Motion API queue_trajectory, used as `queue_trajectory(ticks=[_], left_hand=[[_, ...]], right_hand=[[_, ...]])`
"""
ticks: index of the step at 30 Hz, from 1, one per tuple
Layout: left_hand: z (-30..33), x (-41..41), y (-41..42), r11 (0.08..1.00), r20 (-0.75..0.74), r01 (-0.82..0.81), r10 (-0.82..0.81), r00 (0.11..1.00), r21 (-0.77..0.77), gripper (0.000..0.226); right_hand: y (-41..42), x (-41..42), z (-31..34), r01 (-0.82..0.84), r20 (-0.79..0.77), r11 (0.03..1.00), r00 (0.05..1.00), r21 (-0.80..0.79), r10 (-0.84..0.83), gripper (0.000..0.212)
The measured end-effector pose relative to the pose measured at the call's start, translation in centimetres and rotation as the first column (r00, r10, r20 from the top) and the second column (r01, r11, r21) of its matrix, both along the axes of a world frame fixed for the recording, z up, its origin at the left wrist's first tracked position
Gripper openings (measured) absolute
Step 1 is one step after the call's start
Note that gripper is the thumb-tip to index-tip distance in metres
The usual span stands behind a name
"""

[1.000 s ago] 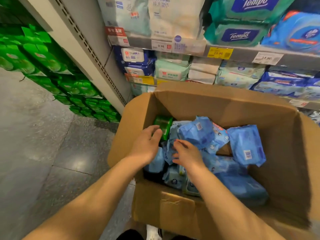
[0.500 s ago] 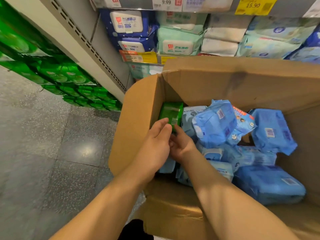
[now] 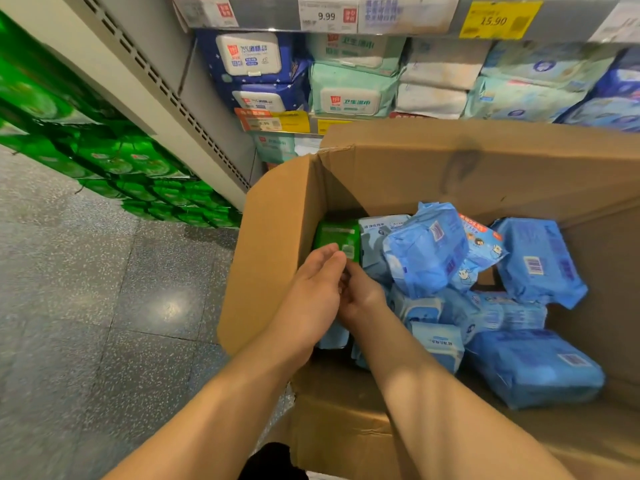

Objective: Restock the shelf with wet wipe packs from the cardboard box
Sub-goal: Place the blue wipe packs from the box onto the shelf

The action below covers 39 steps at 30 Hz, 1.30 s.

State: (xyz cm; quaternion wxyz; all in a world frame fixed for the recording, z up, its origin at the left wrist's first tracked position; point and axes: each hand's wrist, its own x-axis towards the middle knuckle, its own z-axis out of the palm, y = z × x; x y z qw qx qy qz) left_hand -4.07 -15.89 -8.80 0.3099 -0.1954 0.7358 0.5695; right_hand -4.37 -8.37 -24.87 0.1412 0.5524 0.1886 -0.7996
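An open cardboard box stands in front of me, holding several blue wet wipe packs piled loosely and one green pack upright in its far left corner. My left hand reaches into that corner with fairly straight fingers, its tips on the green pack's lower edge. Pressed against it on the right is my right hand, whose fingers are hidden under the left hand's fingers. The shelf behind the box carries stacked wipe packs.
Price tags line the shelf rails above and below the stacked packs. Green packaged goods fill the neighbouring rack on the left. A grey speckled floor runs to the left of the box. A large blue pack lies at the box's near right.
Both hands moved from the middle of the blue packs to the far left corner and came together at the green pack. The view dropped closer to the box.
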Motion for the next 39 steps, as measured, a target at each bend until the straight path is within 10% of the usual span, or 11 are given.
queue_trajectory(ticks=[12,20,26,32,39], left_hand=[[1.9,0.4,1.3,0.996,0.063,0.067,-0.064,0.996,-0.056,0.052],[7.7,0.2,3.0,0.979,0.167,-0.125,0.097,0.981,0.163,0.037],[12.7,-0.1,3.1,0.958,0.072,-0.029,0.009,0.997,0.286,0.030],[16.5,-1.3,3.9,0.928,-0.041,0.062,-0.051,0.998,0.366,0.024],[21.1,-3.1,4.4,0.865,-0.211,0.195,-0.107,0.972,0.463,0.025]], right_hand=[[3.8,6.2,13.7,-0.299,-0.040,0.700,0.905,0.649,0.424,0.017],[5.9,8.3,20.3,-0.280,0.274,-0.112,0.653,0.954,0.706,0.010],[7.1,8.6,26.0,-0.088,0.320,-0.340,0.613,0.936,0.722,0.025],[8.8,8.6,31.2,0.013,0.289,-0.356,0.557,0.934,0.779,0.035],[10.8,7.5,37.1,0.004,0.007,-0.018,0.824,1.000,0.567,0.010]])
